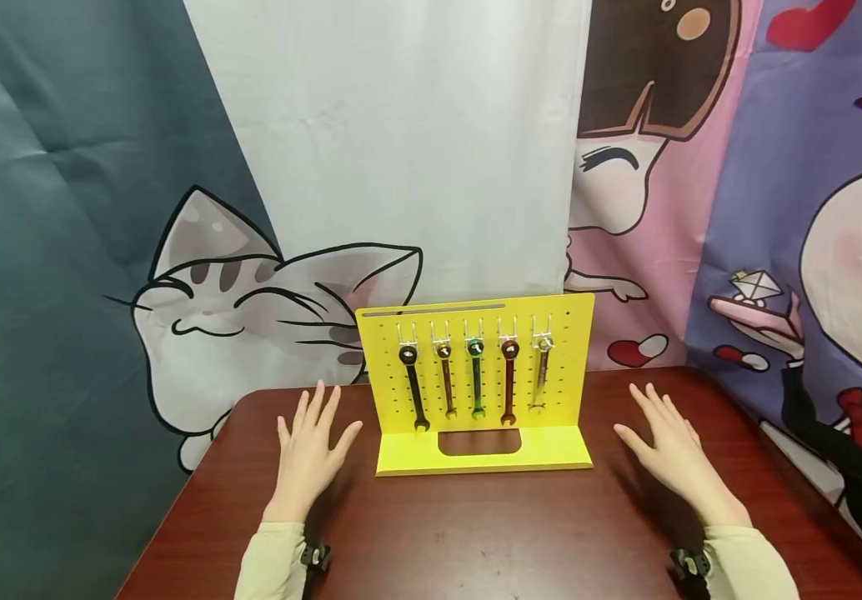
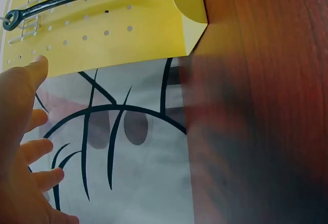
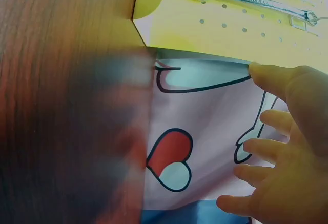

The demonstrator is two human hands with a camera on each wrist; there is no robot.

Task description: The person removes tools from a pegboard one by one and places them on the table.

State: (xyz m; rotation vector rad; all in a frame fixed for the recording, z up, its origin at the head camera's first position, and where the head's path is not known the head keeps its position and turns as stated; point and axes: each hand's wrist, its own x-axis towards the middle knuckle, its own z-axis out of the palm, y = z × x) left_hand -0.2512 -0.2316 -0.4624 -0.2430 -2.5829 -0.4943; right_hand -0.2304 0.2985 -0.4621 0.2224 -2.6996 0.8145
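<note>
wrenches (image 1: 477,383) are hanging on the yellow stand (image 1: 551,446). at its eight and four o'clock, our left hand (image 1: 309,454) and right hand (image 1: 669,450) are holding nothing, spread out. we should be moving softly, without bumping.

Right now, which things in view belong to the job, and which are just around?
Likely the job:
- five wrenches, hanging
- yellow pegboard stand bearing them
- left hand and right hand, both empty

Likely just surroundings:
- printed cloth backdrop
- reddish-brown table
- black wrist devices
</note>
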